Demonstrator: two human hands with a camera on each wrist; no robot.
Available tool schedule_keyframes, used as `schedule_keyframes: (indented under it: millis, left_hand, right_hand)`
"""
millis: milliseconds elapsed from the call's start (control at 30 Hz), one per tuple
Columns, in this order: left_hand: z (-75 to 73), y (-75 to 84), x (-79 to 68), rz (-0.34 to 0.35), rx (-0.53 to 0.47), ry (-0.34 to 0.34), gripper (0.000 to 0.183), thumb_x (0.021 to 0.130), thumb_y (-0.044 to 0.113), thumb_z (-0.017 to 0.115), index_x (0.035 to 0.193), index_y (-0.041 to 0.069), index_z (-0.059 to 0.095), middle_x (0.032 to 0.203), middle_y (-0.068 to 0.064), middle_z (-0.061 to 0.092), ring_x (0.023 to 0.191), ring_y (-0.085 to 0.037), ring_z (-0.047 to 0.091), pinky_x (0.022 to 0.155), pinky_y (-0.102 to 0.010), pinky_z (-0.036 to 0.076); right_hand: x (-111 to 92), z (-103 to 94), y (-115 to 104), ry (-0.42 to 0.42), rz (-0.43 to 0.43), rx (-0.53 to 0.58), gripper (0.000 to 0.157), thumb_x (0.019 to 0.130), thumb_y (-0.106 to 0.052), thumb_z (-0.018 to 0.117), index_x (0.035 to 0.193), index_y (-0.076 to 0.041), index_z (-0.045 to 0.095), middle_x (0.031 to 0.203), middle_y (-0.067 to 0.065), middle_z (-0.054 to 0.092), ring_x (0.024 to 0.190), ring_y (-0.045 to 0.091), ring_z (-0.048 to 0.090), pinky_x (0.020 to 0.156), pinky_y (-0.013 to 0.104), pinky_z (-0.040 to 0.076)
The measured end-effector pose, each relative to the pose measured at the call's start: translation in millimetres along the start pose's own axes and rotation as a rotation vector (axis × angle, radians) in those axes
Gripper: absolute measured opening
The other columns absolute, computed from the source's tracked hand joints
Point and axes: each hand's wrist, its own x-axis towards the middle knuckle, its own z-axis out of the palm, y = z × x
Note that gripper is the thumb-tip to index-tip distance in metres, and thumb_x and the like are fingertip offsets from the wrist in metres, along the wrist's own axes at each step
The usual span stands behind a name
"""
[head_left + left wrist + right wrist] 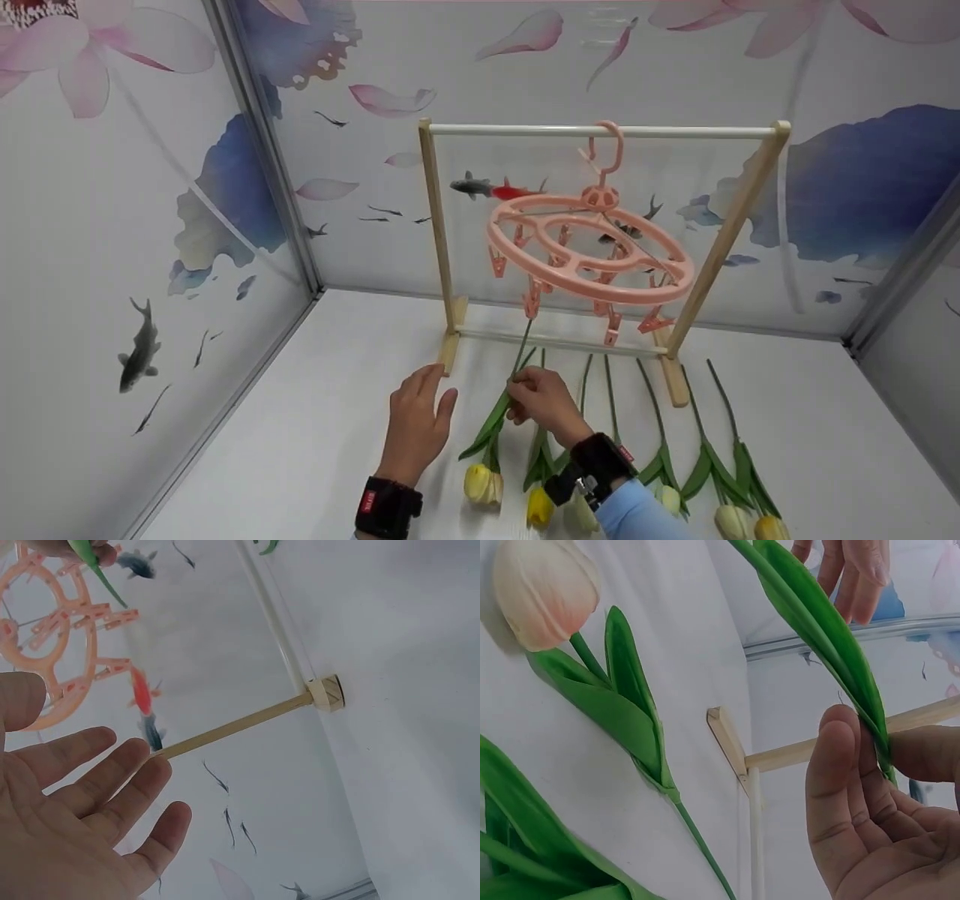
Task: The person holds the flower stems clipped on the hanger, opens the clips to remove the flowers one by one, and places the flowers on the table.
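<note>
My right hand [547,401] pinches the stem of a pale yellow artificial tulip [482,484], thumb against fingers. Its bloom hangs downward, and the stem tip reaches up to a pink clip [532,301] on the round clip hanger [585,289]. In the right wrist view, the held tulip's green leaf [832,645] runs up from between the fingers. To the left of the tulip, my left hand [416,424] is raised with fingers extended and nothing in it. The left wrist view shows its palm and spread fingers [161,772] near the rack's wooden post.
A drying rack with wooden posts [439,232] and a white top bar [517,130] carries the hanger by its hook. Several more tulips [733,520] lie in a row on the white table [300,420]. Printed panels [360,247] enclose the back and sides.
</note>
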Motion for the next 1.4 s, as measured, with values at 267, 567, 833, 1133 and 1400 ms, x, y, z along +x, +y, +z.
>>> schedule_keyframes:
  millis: [267,567,833,1133,1400]
  left_hand:
    - [-0.2,-0.7,-0.8,-0.014,0.008,-0.009,0.037,0.104,0.022,0.064,0.133,0.0,0.064,0.132,-0.018,0.064,0.124,-0.036,0.06,0.099,-0.057,0.048]
    - [-1.0,-1.1,0.1,-0.031,0.018,-0.029,0.039,0.104,0.022,0.063,0.135,-0.001,0.063,0.133,-0.018,0.063,0.125,-0.036,0.059,0.1,-0.058,0.046]
    - [1.7,-3.9,-1.2,-0.035,0.03,-0.045,0.041,0.106,0.024,0.06,0.137,-0.002,0.061,0.133,-0.019,0.063,0.126,-0.037,0.058,0.101,-0.059,0.046]
    - [3.8,-4.0,-0.7,-0.057,0.034,-0.057,0.04,0.105,0.023,0.061,0.137,-0.001,0.061,0.134,-0.018,0.062,0.126,-0.037,0.058,0.101,-0.059,0.046]
    - [5.5,-6.2,-2.0,-0.078,0.035,-0.078,0.042,0.106,0.025,0.06,0.138,-0.002,0.061,0.134,-0.019,0.062,0.127,-0.037,0.058,0.103,-0.059,0.045]
  right_hand:
    - [7.1,15.0,7.1,-0.021,0.022,-0.036,0.028,0.103,-0.008,0.057,0.124,0.01,0.059,0.087,0.023,0.07,0.071,0.024,0.07,0.072,0.047,0.061]
    - [16.0,33.5,13.2,-0.03,0.055,-0.113,0.031,0.097,-0.004,0.057,0.123,0.012,0.06,0.081,0.012,0.07,0.065,0.018,0.07,0.066,0.038,0.06]
    - [23.4,44.9,19.2,-0.045,0.093,-0.158,0.037,0.092,0.001,0.059,0.126,0.015,0.061,0.082,0.012,0.07,0.064,0.015,0.068,0.066,0.038,0.06]
    - [28.0,49.7,23.2,-0.041,0.129,-0.22,0.031,0.088,0.002,0.065,0.118,0.011,0.062,0.085,0.012,0.069,0.064,0.016,0.067,0.063,0.031,0.056]
    - [27.9,52.2,36.2,-0.046,0.061,-0.264,0.008,0.09,0.003,0.066,0.097,0.001,0.063,0.076,0.006,0.065,0.055,0.012,0.058,0.053,0.026,0.046]
